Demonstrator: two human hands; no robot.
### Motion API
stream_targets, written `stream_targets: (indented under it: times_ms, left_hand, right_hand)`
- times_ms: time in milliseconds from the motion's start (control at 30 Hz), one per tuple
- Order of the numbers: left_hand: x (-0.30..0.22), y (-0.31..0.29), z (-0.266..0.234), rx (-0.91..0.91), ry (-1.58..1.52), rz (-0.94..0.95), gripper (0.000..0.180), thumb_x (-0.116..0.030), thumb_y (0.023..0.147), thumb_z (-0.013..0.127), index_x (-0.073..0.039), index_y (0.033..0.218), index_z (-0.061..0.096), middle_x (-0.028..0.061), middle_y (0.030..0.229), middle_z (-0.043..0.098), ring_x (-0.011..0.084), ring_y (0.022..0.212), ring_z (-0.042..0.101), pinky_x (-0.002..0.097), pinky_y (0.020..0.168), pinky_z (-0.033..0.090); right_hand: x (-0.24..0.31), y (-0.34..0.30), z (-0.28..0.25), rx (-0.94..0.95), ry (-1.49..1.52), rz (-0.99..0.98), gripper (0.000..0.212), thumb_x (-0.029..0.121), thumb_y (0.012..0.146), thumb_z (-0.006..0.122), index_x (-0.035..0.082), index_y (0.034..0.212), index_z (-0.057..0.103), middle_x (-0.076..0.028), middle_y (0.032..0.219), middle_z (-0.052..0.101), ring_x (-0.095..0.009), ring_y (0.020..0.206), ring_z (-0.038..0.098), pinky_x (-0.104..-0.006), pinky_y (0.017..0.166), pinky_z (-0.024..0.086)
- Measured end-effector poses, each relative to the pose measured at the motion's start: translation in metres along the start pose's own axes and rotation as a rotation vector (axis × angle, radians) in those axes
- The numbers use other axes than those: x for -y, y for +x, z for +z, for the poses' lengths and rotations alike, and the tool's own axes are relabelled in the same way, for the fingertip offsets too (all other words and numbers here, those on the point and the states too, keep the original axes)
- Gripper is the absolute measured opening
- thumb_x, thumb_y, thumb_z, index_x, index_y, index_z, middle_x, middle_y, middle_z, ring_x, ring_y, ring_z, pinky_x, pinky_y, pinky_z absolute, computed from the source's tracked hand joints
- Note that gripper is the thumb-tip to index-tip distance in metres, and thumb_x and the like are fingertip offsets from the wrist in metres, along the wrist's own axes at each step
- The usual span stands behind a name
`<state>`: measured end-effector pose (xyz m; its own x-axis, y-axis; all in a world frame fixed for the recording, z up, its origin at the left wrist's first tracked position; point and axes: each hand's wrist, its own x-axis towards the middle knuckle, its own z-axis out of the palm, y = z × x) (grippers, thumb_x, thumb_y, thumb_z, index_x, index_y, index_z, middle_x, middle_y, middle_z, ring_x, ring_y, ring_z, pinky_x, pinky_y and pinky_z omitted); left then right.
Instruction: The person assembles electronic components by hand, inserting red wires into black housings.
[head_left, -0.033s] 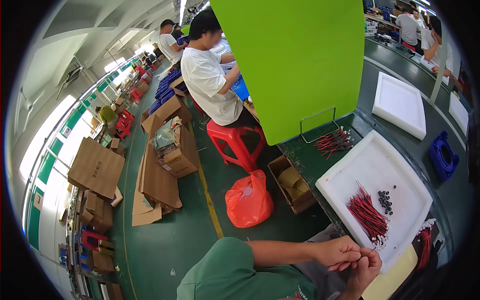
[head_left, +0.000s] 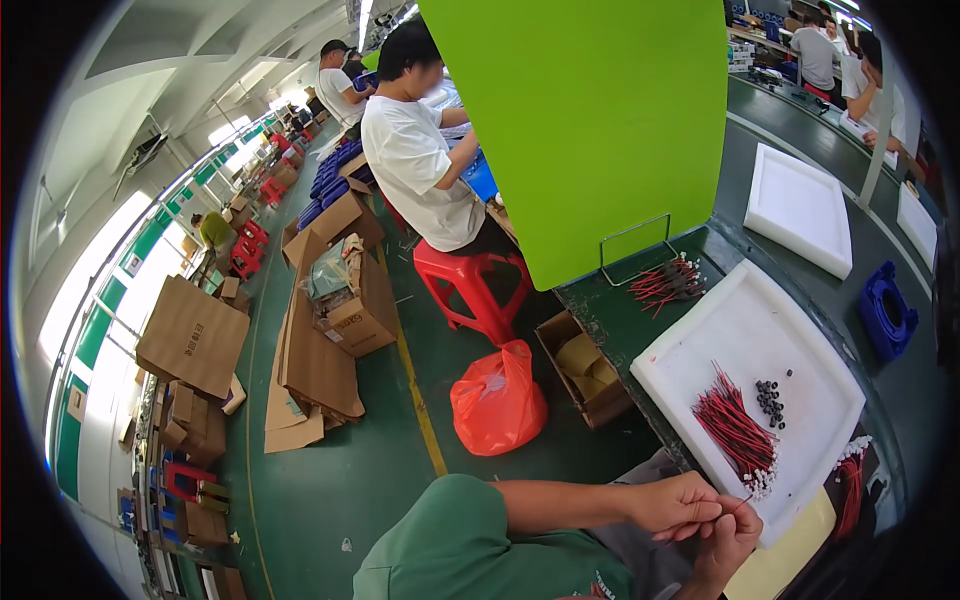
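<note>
My left hand (head_left: pixel 680 506) and my right hand (head_left: pixel 730 548) meet at the near edge of a white foam tray (head_left: pixel 690 320), fingertips pinched together. A thin reddish wire (head_left: pixel 743 504) shows between them; the fingers hide most of it. Inside the tray, beside my hands, lies a bundle of red and black wires (head_left: pixel 730 420) with white connectors at its near end. Several small black cylindrical pieces (head_left: pixel 769 402) are heaped to the right of that bundle.
More wires (head_left: pixel 668 283) lie beyond the tray by a green divider (head_left: pixel 610 130). Another red bundle (head_left: pixel 851 495) sits at right. A blue plastic part (head_left: pixel 888 312) and a second white tray (head_left: pixel 798 210) rest farther right. A red bag (head_left: pixel 498 400) and open carton (head_left: pixel 583 368) stand left.
</note>
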<state>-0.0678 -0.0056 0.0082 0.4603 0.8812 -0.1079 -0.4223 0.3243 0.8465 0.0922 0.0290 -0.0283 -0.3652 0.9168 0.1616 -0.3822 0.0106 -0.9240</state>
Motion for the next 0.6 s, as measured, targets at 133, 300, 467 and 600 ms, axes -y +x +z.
stream_targets:
  times_ms: [133,300,467,600]
  left_hand:
    - [0.010,0.005,0.010,-0.150,-0.041,0.040,0.026,-0.019,0.088,0.045,0.000,0.072,0.052,0.0037,0.050,0.050,0.0063,0.033,0.044,0.0181,0.031,0.032]
    - [0.012,0.004,0.001,-0.119,0.068,0.072,0.026,-0.023,0.089,0.045,-0.002,0.078,0.053,0.0024,0.055,0.051,0.0045,0.035,0.042,0.0172,0.033,0.031]
    - [0.009,0.004,0.006,-0.293,0.071,0.000,0.024,-0.022,0.089,0.043,-0.003,0.078,0.052,0.0012,0.054,0.050,0.0039,0.036,0.042,0.0168,0.034,0.032]
    - [0.001,0.001,0.005,-0.252,-0.026,-0.015,0.026,-0.021,0.090,0.041,-0.003,0.075,0.053,0.0010,0.053,0.050,0.0040,0.036,0.041,0.0167,0.034,0.032]
  right_hand:
    - [0.000,0.001,-0.003,-0.075,-0.053,0.001,0.019,0.017,0.082,0.057,-0.002,0.079,0.056,-0.002,0.063,0.052,-0.004,0.048,0.039,-0.0167,0.043,0.028]
    - [0.005,-0.005,0.006,-0.082,-0.074,0.025,0.018,0.017,0.082,0.056,-0.001,0.079,0.056,-0.001,0.060,0.050,-0.003,0.045,0.037,-0.0166,0.041,0.026]
    - [0.015,0.009,0.028,-0.196,-0.203,0.074,0.012,0.006,0.078,0.053,-0.002,0.070,0.055,-0.002,0.057,0.050,-0.006,0.046,0.040,-0.0193,0.042,0.031]
    - [0.010,0.015,0.030,-0.157,-0.030,0.021,0.004,-0.001,0.074,0.056,-0.003,0.070,0.055,-0.005,0.060,0.052,-0.007,0.047,0.046,-0.0186,0.044,0.038]
